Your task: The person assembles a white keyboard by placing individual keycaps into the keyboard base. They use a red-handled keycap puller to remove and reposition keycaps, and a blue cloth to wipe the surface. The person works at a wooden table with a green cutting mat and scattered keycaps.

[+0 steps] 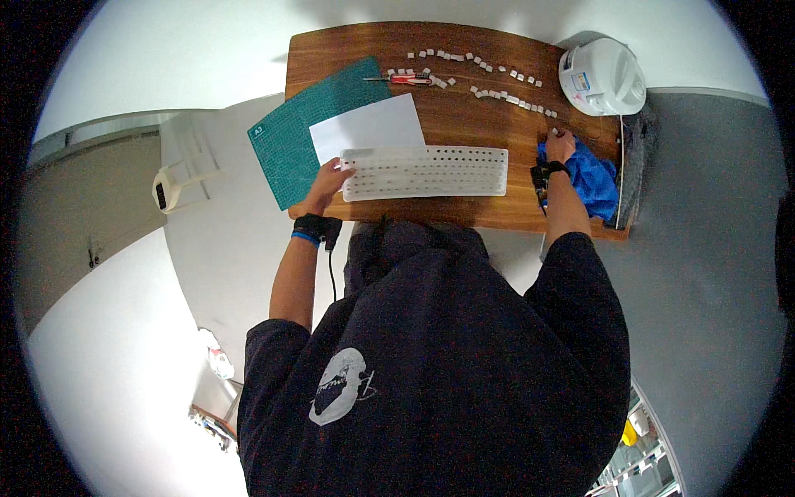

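Keyboard [424,176], white and seemingly bare of caps, is lying near the front of the wooden surface [464,124], overlapping white paper [368,128]. Left hand [333,176] is closing partway on its left end. Right hand [561,145] is bunching its fingers beside blue cloth [595,178]; whether it is holding anything cannot be told. Loose keycaps [513,100] are lying in rows; a dragging wrist or cloth could scatter them. White lidded container [596,79] is standing at far right, contents hidden.

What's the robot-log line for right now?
left hand: at left end of keyboard; right hand: by blue cloth; keycaps: loose, rough rows; red screwdriver: beside keycaps
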Demonstrator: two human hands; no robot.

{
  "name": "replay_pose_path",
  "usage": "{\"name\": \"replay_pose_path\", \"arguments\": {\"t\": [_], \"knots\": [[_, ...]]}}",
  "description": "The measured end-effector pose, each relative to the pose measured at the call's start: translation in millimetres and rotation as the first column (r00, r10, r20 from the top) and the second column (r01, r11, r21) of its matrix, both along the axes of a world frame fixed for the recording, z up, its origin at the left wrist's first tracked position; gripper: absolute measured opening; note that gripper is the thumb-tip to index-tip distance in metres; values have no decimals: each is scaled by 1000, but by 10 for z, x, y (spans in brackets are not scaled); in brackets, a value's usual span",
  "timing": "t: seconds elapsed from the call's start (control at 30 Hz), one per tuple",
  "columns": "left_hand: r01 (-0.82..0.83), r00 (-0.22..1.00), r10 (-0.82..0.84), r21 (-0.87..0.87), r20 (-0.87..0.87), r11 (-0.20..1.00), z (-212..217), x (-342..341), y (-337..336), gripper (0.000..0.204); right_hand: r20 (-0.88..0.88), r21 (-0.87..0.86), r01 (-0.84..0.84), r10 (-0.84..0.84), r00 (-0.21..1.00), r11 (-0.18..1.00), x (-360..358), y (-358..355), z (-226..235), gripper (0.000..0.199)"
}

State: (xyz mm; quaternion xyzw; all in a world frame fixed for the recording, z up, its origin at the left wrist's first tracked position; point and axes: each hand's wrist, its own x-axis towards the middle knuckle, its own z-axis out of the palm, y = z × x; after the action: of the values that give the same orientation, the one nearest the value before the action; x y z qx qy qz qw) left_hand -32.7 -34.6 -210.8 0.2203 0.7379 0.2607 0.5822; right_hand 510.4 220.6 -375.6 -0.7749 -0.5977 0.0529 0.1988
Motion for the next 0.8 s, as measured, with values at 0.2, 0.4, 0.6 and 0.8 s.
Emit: {"name": "replay_pose_path", "arguments": {"t": [0.2, 0.4, 0.6, 0.8], "knots": [[-52, 998, 50, 65, 39, 997, -113, -38, -135, 45, 64, -26, -3, 5, 998, 1000, 20, 81, 3, 32], [42, 995, -43, 9, 93, 999, -53, -71, -61, 53, -58, -12, -10, 9, 998, 1000, 198, 270, -45, 40], [-28, 994, 11, 163, 106, 986, 66, -126, -152, 48, -415, -82, -6, -29, 910, 997, -633, -45, 640, 47], [29, 998, -40, 174, 58, 984, 18, -188, -77, 44, -429, -87, -401, 329, 841, 912, -1372, -323, 824, 39]]}}
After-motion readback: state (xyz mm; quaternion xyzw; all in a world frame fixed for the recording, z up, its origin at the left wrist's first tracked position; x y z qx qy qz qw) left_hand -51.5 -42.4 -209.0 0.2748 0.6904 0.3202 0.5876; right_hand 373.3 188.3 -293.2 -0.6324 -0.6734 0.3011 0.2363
